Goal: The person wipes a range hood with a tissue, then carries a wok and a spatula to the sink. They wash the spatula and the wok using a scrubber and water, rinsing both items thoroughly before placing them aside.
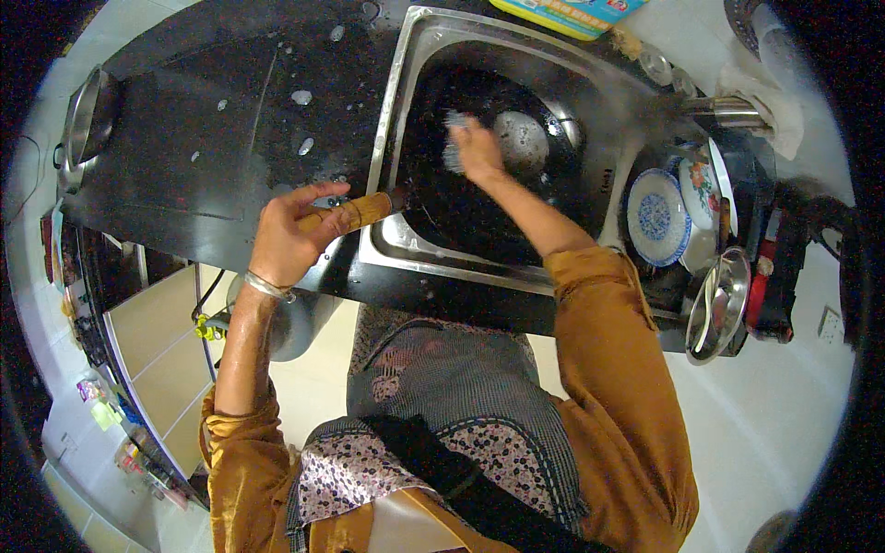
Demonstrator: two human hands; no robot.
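A black wok [472,90] lies tilted in the steel sink [383,138], its round bottom patch wet and shiny. My left hand [288,235] is closed round the wok's wooden handle [369,210], which sticks out over the sink's left rim. Inside the wok, my right hand [481,155] presses a silvery scouring pad [452,146] against the dark surface, left of the pale patch. The hand partly hides the pad, and its fingers are slightly blurred.
Right of the sink stand a blue-patterned plate [659,217], a flowered bowl [698,189] and a metal bowl [717,309] with a utensil. A faucet [724,111] reaches over the right side. On the dark counter [184,147], suds are scattered and a metal pan [92,115] sits far left.
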